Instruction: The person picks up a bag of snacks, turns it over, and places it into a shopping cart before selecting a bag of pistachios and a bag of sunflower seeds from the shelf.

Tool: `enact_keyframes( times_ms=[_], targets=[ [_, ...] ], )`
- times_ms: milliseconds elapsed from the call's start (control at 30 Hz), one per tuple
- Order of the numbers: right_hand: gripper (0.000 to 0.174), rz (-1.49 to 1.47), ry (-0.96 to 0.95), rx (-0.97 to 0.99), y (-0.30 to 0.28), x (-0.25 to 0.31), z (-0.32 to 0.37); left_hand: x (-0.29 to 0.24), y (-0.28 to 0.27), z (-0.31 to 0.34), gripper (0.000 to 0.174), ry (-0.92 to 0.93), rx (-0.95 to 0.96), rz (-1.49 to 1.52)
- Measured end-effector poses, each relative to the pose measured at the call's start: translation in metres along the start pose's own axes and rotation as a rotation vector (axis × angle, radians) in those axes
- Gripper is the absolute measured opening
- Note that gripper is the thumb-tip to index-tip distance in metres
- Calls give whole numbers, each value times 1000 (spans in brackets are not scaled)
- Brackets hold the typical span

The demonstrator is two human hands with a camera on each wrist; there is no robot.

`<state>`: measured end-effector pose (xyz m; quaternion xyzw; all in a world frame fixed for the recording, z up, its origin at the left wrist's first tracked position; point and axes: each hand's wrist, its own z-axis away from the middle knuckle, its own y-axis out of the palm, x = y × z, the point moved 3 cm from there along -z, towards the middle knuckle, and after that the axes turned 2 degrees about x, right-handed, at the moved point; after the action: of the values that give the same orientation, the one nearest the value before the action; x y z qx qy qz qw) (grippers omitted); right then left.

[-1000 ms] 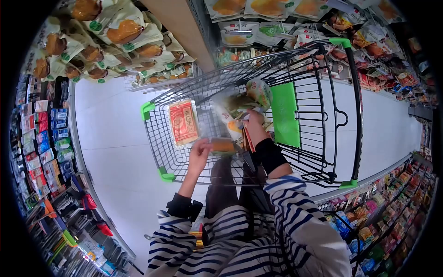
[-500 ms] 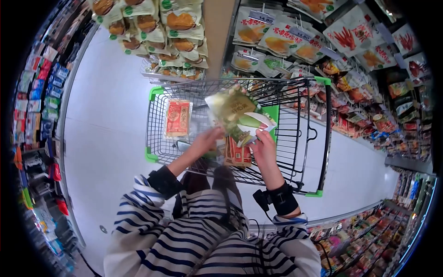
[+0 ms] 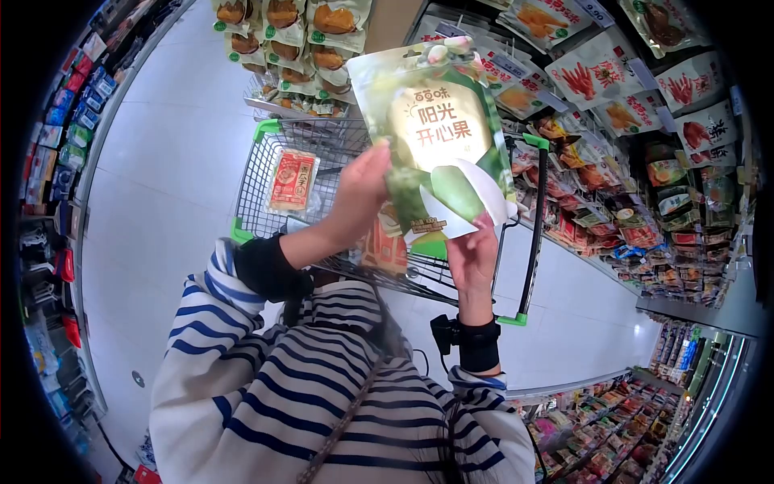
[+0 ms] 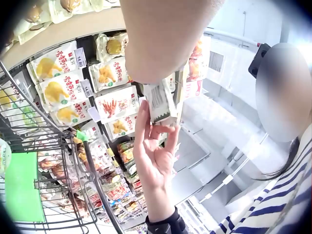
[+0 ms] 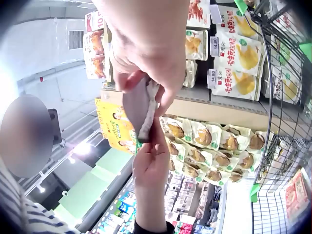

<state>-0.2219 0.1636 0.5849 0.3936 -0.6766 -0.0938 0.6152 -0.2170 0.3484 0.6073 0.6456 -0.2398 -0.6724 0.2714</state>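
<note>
A green pouch of pistachios (image 3: 443,137) is raised over the shopping cart, its printed front towards the head camera. My left hand (image 3: 359,198) grips its left edge, with the fingers partly hidden behind the pouch. At the lower right corner, my right hand (image 3: 472,262) pinches the pouch with the thumb in front. In the left wrist view the right hand (image 4: 158,161) holds the pouch (image 4: 160,102) by its lower end. The right wrist view shows the pouch (image 5: 139,109) edge-on between both hands, the left hand (image 5: 151,163) below.
The wire cart (image 3: 258,173) stands in front of me, with a red-and-white packet (image 3: 292,181) in it and another red packet (image 3: 383,246) partly behind the pouch. Hanging snack bags (image 3: 592,77) line the right shelf; bagged goods (image 3: 330,60) hang at the back.
The pouch has come up out of the cart towards the head camera and turned its front to it. My left hand has left the goods in the cart and taken the pouch's left edge.
</note>
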Motion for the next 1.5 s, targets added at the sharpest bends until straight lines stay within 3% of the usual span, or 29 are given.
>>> enact_keyframes(
  times_ms=[100,133,233,267,367,400,533,667,833,1233,1500],
  targets=[
    [48,-273,74,92,0,15,0,-13,3,0,29,6,67,18],
    [55,-319,75,214,-11,15,1,-17,2,1,29,5,80,-19],
    [65,-271,263,31,-9,26,-1,-19,-5,1,27,9,169,-71],
    [74,-237,312,95,-9,29,-2,-17,-14,0,27,0,197,-114],
    [65,77,254,-47,-3,26,-6,-17,-14,3,24,-32,154,-304],
    [48,131,255,1,0,26,-6,-11,-19,2,24,-23,166,-334],
    [40,239,301,-69,-12,18,2,-8,-24,1,23,10,262,-424],
    [35,260,320,-56,-10,19,5,-13,-15,5,22,-66,164,-361],
    [40,243,387,-60,-11,17,10,-8,-17,-1,21,-65,158,-427],
    [37,159,418,-160,-6,18,16,0,-13,5,31,-193,233,-242],
    [35,153,407,-207,-6,17,20,-7,-4,11,29,-217,223,-195]
  ],
)
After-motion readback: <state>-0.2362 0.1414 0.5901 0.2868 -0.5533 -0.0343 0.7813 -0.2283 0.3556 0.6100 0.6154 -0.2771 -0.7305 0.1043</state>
